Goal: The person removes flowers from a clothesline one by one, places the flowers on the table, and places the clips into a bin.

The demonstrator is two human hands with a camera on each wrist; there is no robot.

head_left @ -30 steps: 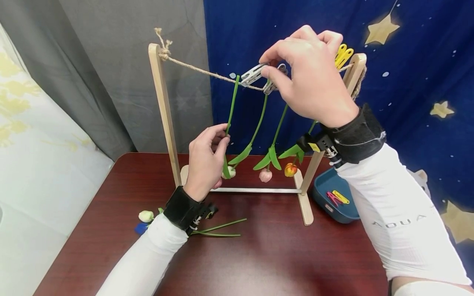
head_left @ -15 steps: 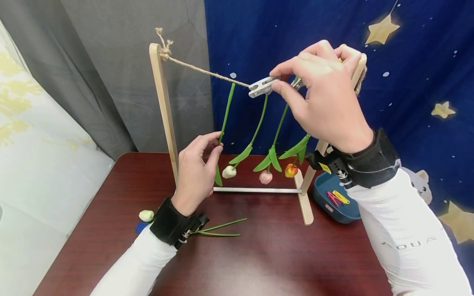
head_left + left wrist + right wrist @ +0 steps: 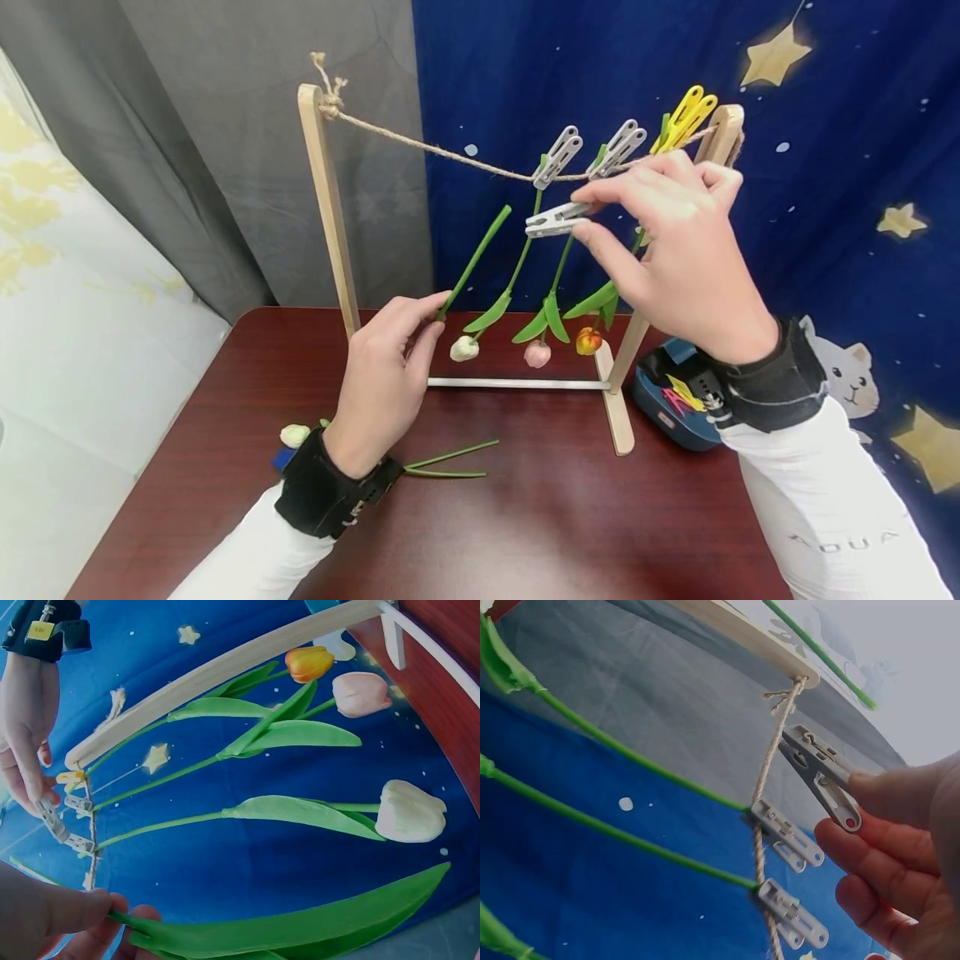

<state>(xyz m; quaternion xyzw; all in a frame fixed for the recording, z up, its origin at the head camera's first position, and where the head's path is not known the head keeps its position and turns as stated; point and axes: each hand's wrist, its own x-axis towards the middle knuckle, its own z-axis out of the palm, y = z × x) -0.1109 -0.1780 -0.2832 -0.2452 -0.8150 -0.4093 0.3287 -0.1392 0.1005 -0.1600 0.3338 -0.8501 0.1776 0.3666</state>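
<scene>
My left hand (image 3: 386, 375) pinches the green stem (image 3: 480, 254) of an artificial tulip; its bloom is hidden behind the hand in the head view. A long leaf (image 3: 315, 922) of it spreads past the fingers in the left wrist view. Between thumb and fingers, my right hand (image 3: 675, 250) pinches a grey clothespin (image 3: 555, 221), held below the rope (image 3: 435, 150) in the head view. Three tulips hang head down from that rope: a white one (image 3: 464, 348), a pink one (image 3: 537, 353) and an orange one (image 3: 588, 341). Grey clothespins (image 3: 558, 157) and a yellow clothespin (image 3: 686, 119) clip their stems.
A wooden frame (image 3: 327, 208) carries the rope, with a white bar (image 3: 517, 384) low down. At the right, a blue bin (image 3: 675, 425) holds pink and yellow clothespins. More flowers, one with a white bloom (image 3: 295, 435), lie on the table (image 3: 525, 517) beneath the left forearm.
My left hand has moved down and left, its stem tilting away from the rope. My right hand has come down and right with the clothespin, uncovering the clothespins on the rope.
</scene>
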